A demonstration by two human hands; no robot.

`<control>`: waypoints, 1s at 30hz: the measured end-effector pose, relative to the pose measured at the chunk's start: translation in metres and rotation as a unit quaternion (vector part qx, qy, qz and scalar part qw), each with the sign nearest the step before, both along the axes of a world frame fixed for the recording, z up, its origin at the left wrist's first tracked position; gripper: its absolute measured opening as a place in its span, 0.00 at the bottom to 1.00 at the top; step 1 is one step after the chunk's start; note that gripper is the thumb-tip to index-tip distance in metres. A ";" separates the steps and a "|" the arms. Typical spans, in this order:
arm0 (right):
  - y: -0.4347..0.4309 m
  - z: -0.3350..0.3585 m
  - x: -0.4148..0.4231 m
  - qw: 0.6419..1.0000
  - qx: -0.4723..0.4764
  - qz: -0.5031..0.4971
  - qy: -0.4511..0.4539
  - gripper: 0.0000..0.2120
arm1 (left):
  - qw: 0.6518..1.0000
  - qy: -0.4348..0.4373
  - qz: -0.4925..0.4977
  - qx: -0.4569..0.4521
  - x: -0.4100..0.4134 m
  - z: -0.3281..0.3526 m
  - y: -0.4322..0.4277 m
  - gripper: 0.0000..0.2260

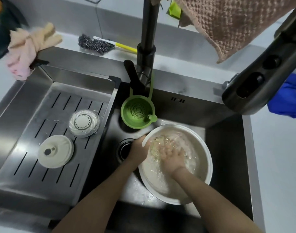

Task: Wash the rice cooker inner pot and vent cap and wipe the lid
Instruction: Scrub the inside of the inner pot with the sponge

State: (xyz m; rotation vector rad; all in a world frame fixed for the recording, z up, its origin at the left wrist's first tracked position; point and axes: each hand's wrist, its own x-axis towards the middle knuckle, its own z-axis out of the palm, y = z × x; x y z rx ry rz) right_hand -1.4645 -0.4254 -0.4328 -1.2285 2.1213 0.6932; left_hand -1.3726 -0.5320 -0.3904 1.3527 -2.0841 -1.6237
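Note:
The pale inner pot [201, 179] lies tilted in the dark sink basin, with soapy water inside. My left hand [138, 151] grips its left rim. Inside the pot, my right hand [172, 157] presses a blurred yellowish sponge [154, 145] against the inner wall. Two round vent cap parts rest on the slotted steel drain tray: a clear-rimmed one [84, 123] and a white one with a dark centre [56, 151].
A green strainer [138, 113] hangs from the black faucet [148, 47] over the basin; the drain [125, 149] lies left of the pot. The faucet head [255, 79] looms at right. A steel scourer [95, 44], a yellow-handled brush, pink cloths and a blue glove lie around the sink.

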 end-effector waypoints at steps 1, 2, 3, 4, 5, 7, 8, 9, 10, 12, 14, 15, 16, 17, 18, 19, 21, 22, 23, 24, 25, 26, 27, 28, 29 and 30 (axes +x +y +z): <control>0.006 0.003 0.000 1.000 0.016 -0.027 0.002 0.30 | 1.000 0.004 0.006 -0.004 0.000 0.000 0.001 0.07; 0.013 0.006 0.002 0.998 0.025 -0.052 0.001 0.31 | 1.000 0.008 0.013 -0.003 0.000 0.002 0.002 0.07; 0.020 0.009 0.006 0.997 0.024 -0.076 -0.007 0.30 | 1.000 0.011 0.018 -0.005 0.000 0.004 0.003 0.08; 0.025 0.013 0.009 0.994 0.011 -0.100 -0.030 0.29 | 1.000 0.011 0.022 -0.008 0.000 0.006 0.004 0.10; 0.029 0.020 0.011 0.987 -0.028 -0.143 -0.066 0.25 | 1.000 0.013 0.023 -0.009 0.000 0.008 0.005 0.12; 0.030 0.036 0.009 0.940 -0.149 -0.270 -0.143 0.16 | 0.999 0.023 0.024 -0.001 -0.001 0.012 0.006 0.17; 0.030 0.042 0.007 0.903 -0.198 -0.339 -0.174 0.11 | 0.999 0.025 0.027 0.012 0.000 0.013 0.006 0.19; 0.031 0.045 0.003 0.857 -0.231 -0.408 -0.212 0.10 | 0.999 0.027 0.030 0.028 0.000 0.013 0.006 0.20; 0.031 0.047 0.000 0.813 -0.254 -0.463 -0.246 0.10 | 0.998 0.028 0.033 0.042 0.001 0.013 0.006 0.21; 0.033 0.049 -0.003 0.803 -0.265 -0.476 -0.241 0.18 | 0.998 0.028 0.034 0.050 0.002 0.011 0.006 0.22; 0.040 0.046 -0.006 0.918 -0.230 -0.299 -0.123 0.29 | 0.998 0.027 0.034 0.041 0.003 0.009 0.006 0.22; 0.043 0.043 -0.006 0.955 -0.211 -0.191 -0.081 0.34 | 0.999 0.026 0.033 0.034 0.004 0.009 0.006 0.22; 0.045 0.038 -0.005 0.973 -0.190 -0.105 -0.076 0.35 | 0.999 0.021 0.030 0.029 0.004 0.008 0.006 0.22; 0.046 0.033 -0.004 0.982 -0.157 -0.057 -0.090 0.34 | 0.999 0.017 0.026 0.022 0.005 0.007 0.006 0.22; 0.048 0.025 -0.003 0.987 -0.115 -0.036 -0.105 0.33 | 1.000 0.010 0.023 0.017 0.005 0.005 0.006 0.22; 0.049 0.018 -0.003 0.990 -0.077 -0.027 -0.111 0.33 | 1.000 0.006 0.023 0.012 0.006 0.002 0.006 0.21; 0.054 0.004 -0.001 0.987 -0.067 -0.045 -0.138 0.31 | 0.999 -0.002 0.035 -0.002 0.005 -0.003 0.007 0.16; 0.055 0.001 0.003 0.980 -0.088 -0.054 -0.169 0.29 | 0.999 -0.002 0.044 -0.006 0.005 -0.006 0.007 0.11; 0.055 0.000 0.009 0.972 -0.105 -0.045 -0.207 0.27 | 0.999 0.007 0.050 -0.004 0.004 -0.007 0.007 0.07; 0.051 0.000 0.015 0.964 -0.116 -0.021 -0.239 0.26 | 0.998 0.016 0.053 0.007 0.003 -0.006 0.007 0.07; 0.047 0.000 0.019 0.959 -0.124 0.002 -0.254 0.26 | 0.998 0.021 0.051 0.018 0.002 -0.005 0.007 0.08; 0.039 -0.001 0.020 0.959 -0.127 0.011 -0.252 0.26 | 0.999 0.018 0.046 0.020 0.001 -0.005 0.006 0.09; 0.030 -0.002 0.018 0.965 -0.128 0.029 -0.227 0.26 | 0.999 0.012 0.038 0.014 0.001 -0.006 0.006 0.11; 0.022 -0.007 0.013 0.974 -0.115 0.060 -0.186 0.28 | 1.000 0.004 0.030 0.006 0.001 -0.007 0.004 0.12; 0.015 -0.007 0.006 0.981 -0.100 0.095 -0.135 0.29 | 1.000 -0.001 0.022 -0.002 0.001 -0.007 0.003 0.10; 0.009 -0.008 -0.001 0.986 -0.083 0.116 -0.086 0.30 | 1.000 -0.005 0.016 -0.010 0.002 -0.007 0.002 0.09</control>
